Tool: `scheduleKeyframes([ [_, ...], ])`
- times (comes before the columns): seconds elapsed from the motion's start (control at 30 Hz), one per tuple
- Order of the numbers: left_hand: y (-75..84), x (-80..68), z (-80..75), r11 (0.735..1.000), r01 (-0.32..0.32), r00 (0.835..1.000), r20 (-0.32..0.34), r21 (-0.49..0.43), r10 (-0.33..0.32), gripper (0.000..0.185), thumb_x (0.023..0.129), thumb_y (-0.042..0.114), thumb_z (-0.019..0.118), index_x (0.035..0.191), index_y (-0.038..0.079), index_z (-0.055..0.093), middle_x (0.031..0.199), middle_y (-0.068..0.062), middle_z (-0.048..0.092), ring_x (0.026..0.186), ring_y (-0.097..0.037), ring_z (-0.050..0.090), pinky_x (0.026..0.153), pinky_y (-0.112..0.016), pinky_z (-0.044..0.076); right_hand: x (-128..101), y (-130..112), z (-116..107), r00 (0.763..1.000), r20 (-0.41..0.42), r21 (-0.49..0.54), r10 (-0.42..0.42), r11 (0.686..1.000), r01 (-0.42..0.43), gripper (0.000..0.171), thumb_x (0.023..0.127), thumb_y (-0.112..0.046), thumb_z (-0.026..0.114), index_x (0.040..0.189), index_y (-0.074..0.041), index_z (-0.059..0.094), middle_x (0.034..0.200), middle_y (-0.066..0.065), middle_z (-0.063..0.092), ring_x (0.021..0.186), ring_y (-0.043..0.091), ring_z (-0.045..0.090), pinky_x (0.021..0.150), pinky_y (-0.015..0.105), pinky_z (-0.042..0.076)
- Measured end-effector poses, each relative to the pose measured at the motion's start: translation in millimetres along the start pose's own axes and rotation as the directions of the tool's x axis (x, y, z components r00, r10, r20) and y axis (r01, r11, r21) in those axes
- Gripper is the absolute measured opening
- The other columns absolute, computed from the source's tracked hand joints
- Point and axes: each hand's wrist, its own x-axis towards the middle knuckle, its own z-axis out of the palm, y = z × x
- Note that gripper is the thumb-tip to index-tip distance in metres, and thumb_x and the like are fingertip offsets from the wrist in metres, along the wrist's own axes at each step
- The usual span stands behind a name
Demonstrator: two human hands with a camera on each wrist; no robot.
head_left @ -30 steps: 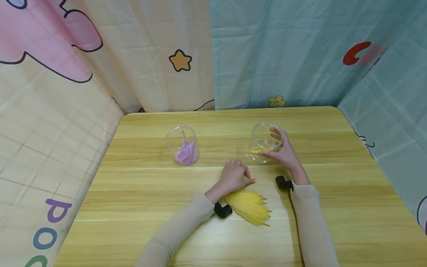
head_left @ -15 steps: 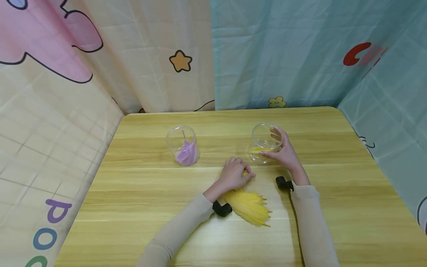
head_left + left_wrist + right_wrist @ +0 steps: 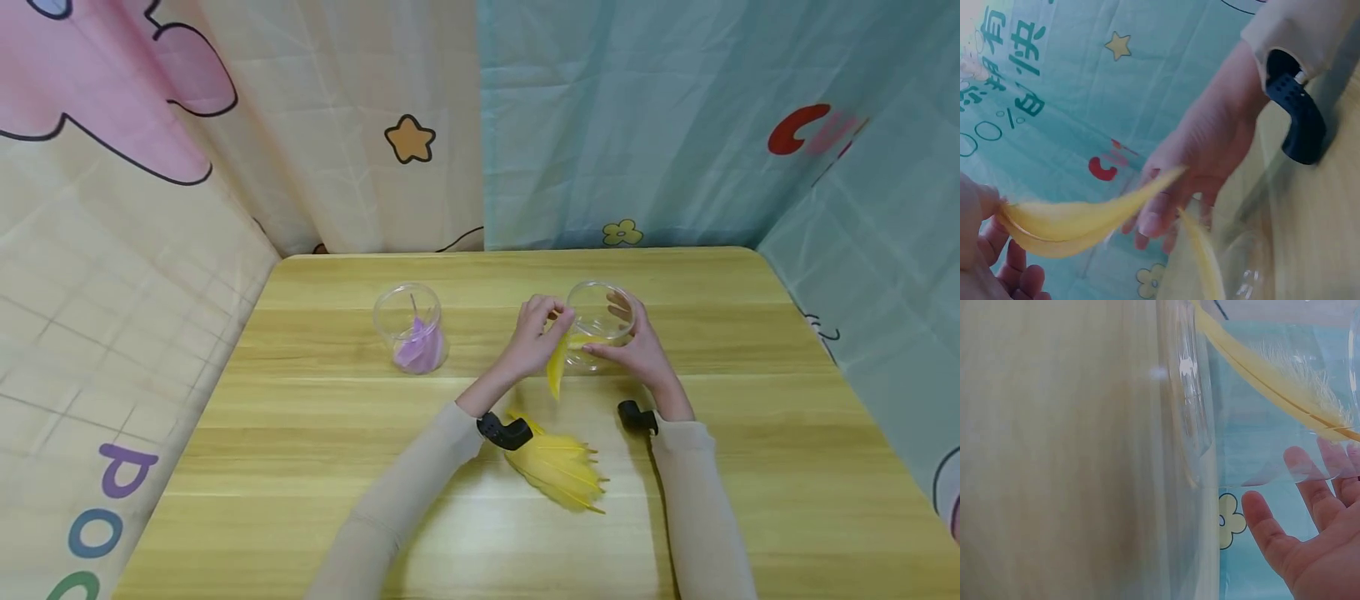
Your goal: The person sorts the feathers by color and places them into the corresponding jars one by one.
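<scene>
My left hand (image 3: pixel 534 335) pinches a yellow feather (image 3: pixel 557 368) by one end, beside a clear round jar (image 3: pixel 595 362). In the left wrist view the held feather (image 3: pixel 1069 228) curves across in front of my other hand. Fingers and thumb of my right hand (image 3: pixel 643 354) grip the jar's right side as it stands upright on the table. Another yellow feather (image 3: pixel 1279 390) is inside that jar, seen through its wall in the right wrist view. A fanned pile of yellow feathers (image 3: pixel 558 471) lies on the table below my left wrist.
A second clear jar (image 3: pixel 381 321) stands on the left, with purple feathers (image 3: pixel 420 348) inside. The wooden table (image 3: pixel 285 467) is backed by printed curtains (image 3: pixel 645 125). A black wrist device (image 3: pixel 504 432) on my left sleeve hangs just above the yellow pile.
My left hand has lifted a yellow feather from the pile area and moved forward, up beside the right jar. My right hand keeps its grip on that jar.
</scene>
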Motion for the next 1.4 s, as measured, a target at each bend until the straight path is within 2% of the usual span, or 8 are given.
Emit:
scheduleKeyframes([
  [0.17, 18.1, 22.1, -3.9, 0.986, -0.067, 0.986, -0.159, -0.152, 0.042, 0.024, 0.102, 0.02, 0.045, 0.102, -0.001, 0.057, 0.105, -0.009, 0.047, 0.101, -0.017, 0.04, 0.084, -0.024, 0.034, -4.8, -18.5, 2.1, 1.0, -0.001, 0.014, -0.01, 1.0, 0.01, 0.096, 0.072, 0.0, 0.081, 0.146, 0.001, 0.019, 0.144, 0.027, 0.029, 0.129, 0.047, 0.029, 0.1, 0.063, 0.021],
  [0.33, 29.4, 40.3, 0.6, 0.956, -0.175, 0.943, -0.32, -0.237, 0.093, 0.019, 0.101, 0.012, 0.045, 0.101, -0.004, 0.055, 0.104, -0.011, 0.046, 0.1, -0.015, 0.039, 0.083, -0.023, 0.034, -8.1, -22.1, 3.4, 1.0, -0.002, 0.014, -0.007, 1.0, 0.007, 0.094, 0.073, 0.002, 0.08, 0.145, 0.004, 0.02, 0.144, 0.029, 0.029, 0.129, 0.047, 0.029, 0.1, 0.063, 0.022],
  [0.43, 40.2, 43.2, 4.8, 0.942, -0.205, 0.922, -0.376, -0.264, 0.095, 0.014, 0.1, 0.006, 0.046, 0.099, -0.005, 0.054, 0.104, -0.011, 0.046, 0.097, -0.012, 0.038, 0.082, -0.023, 0.034, -10.4, -17.8, 3.3, 1.0, -0.001, 0.028, 0.0, 1.0, 0.0, 0.095, 0.072, 0.0, 0.081, 0.145, 0.003, 0.02, 0.144, 0.028, 0.029, 0.13, 0.047, 0.028, 0.1, 0.063, 0.022],
  [0.6, 53.0, 43.8, 12.8, 0.934, -0.205, 0.914, -0.398, -0.293, 0.076, 0.011, 0.099, 0.002, 0.047, 0.097, -0.007, 0.052, 0.103, -0.009, 0.044, 0.094, -0.007, 0.037, 0.08, -0.021, 0.032, -9.8, 3.5, 2.4, 1.0, -0.004, 0.025, 0.006, 1.0, -0.006, 0.098, 0.072, -0.003, 0.082, 0.148, -0.007, 0.02, 0.146, 0.021, 0.029, 0.132, 0.042, 0.028, 0.101, 0.062, 0.023],
  [0.87, 40.2, 52.6, 23.6, 0.932, -0.256, 0.897, -0.422, -0.255, 0.131, 0.009, 0.098, 0.004, 0.049, 0.096, -0.005, 0.054, 0.105, -0.014, 0.046, 0.094, -0.012, 0.04, 0.08, -0.029, 0.035, -6.8, 18.9, 3.5, 1.0, -0.016, 0.01, -0.019, 1.0, 0.02, 0.098, 0.073, -0.009, 0.083, 0.149, -0.017, 0.022, 0.146, 0.015, 0.03, 0.132, 0.037, 0.03, 0.101, 0.059, 0.024],
  [1.03, 33.9, 55.7, 25.2, 0.932, -0.275, 0.884, -0.444, -0.238, 0.147, 0.009, 0.098, 0.004, 0.049, 0.098, -0.004, 0.053, 0.105, -0.015, 0.046, 0.094, -0.011, 0.04, 0.08, -0.035, 0.037, -4.7, 15.3, 4.0, 1.0, -0.014, 0.004, -0.02, 1.0, 0.02, 0.098, 0.073, -0.006, 0.082, 0.149, -0.015, 0.021, 0.147, 0.017, 0.03, 0.132, 0.038, 0.03, 0.101, 0.06, 0.024],
  [1.2, 30.1, 58.0, 24.0, 0.927, -0.283, 0.869, -0.475, -0.246, 0.139, 0.008, 0.098, 0.001, 0.047, 0.098, -0.003, 0.054, 0.103, -0.013, 0.047, 0.093, -0.014, 0.042, 0.078, -0.032, 0.036, -6.9, -5.6, 4.9, 1.0, 0.002, 0.022, -0.016, 1.0, 0.016, 0.097, 0.073, -0.004, 0.082, 0.148, -0.005, 0.02, 0.146, 0.025, 0.027, 0.132, 0.044, 0.027, 0.101, 0.062, 0.022],
  [1.4, 25.2, 53.8, 24.3, 0.929, -0.263, 0.883, -0.453, -0.261, 0.123, 0.012, 0.098, 0.001, 0.047, 0.101, -0.008, 0.053, 0.103, -0.016, 0.047, 0.092, -0.012, 0.04, 0.078, -0.026, 0.033, -10.0, -22.4, 5.6, 1.0, -0.002, 0.007, -0.015, 1.0, 0.015, 0.094, 0.073, 0.0, 0.08, 0.145, 0.003, 0.019, 0.144, 0.029, 0.028, 0.13, 0.047, 0.028, 0.1, 0.062, 0.023],
])
